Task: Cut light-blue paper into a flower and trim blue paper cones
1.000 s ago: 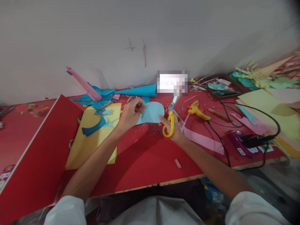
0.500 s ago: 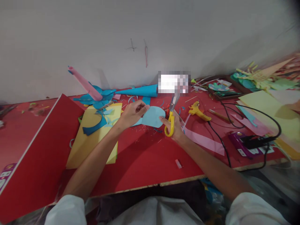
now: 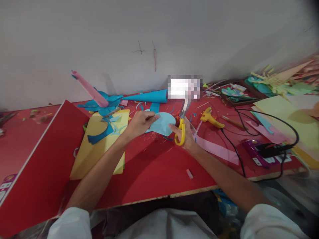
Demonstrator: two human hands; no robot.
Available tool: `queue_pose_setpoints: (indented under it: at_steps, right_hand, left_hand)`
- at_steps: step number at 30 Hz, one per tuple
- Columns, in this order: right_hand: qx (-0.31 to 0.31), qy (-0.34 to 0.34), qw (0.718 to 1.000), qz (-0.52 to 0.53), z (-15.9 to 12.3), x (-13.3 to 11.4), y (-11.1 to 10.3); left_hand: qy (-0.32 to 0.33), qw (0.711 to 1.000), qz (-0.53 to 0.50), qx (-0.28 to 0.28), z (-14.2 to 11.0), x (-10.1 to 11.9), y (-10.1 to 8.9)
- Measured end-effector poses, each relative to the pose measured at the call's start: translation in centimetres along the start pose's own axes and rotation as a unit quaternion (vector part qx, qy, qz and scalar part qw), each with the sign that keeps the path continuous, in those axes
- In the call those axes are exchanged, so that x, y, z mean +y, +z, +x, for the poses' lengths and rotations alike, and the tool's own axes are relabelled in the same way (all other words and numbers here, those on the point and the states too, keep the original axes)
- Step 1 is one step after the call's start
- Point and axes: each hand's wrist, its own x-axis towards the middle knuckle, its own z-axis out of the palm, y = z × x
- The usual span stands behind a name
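A light blue piece of paper (image 3: 163,123) with a rounded edge is held between my hands, above the red table. My left hand (image 3: 141,123) pinches its left side between thumb and fingers. My right hand (image 3: 187,137) grips its right edge under the thumb. The same hand also carries scissors (image 3: 183,116) with yellow handles, their blades pointing up and away from me. Another blue paper edge (image 3: 149,130) shows beneath the left side of the held piece. The right fingers are partly hidden behind the scissors and paper.
Right of my hands lie a yellow glue gun (image 3: 211,118), a pink paper strip (image 3: 216,149) and a purple power box (image 3: 259,154) with black cables. On the left are yellow sheets (image 3: 99,156) and a tilted red board (image 3: 47,166). A blue paper cone (image 3: 149,96) lies behind.
My left hand has closed from loosely parted fingers into a pinch on the paper's left side. The paper has tilted slightly. My right hand and the scissors have barely moved.
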Motion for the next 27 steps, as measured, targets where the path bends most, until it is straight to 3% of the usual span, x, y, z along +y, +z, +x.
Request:
queue_pose_setpoints:
  at_steps: [5,8,14,20,27]
  right_hand:
    - [0.022,0.026,0.997,0.064,0.4,1.4,0.3]
    - [0.030,0.034,0.997,0.064,0.4,1.4,0.3]
    - [0.017,0.013,1.000,0.009,-0.1,-0.2,0.0]
    - [0.016,0.026,0.999,0.040,0.2,0.7,0.2]
    - [0.021,0.021,0.996,0.081,0.5,1.3,0.3]
  left_hand:
    - [-0.073,0.994,-0.052,-0.060,0.1,-0.1,0.1]
    - [-0.065,0.992,-0.044,-0.097,0.1,-0.3,0.1]
    - [0.010,0.998,-0.022,-0.064,0.2,-0.9,0.0]
    - [-0.037,0.996,-0.038,-0.075,0.2,-0.6,-0.2]
    - [-0.013,0.996,-0.040,-0.084,0.3,-1.1,-0.4]
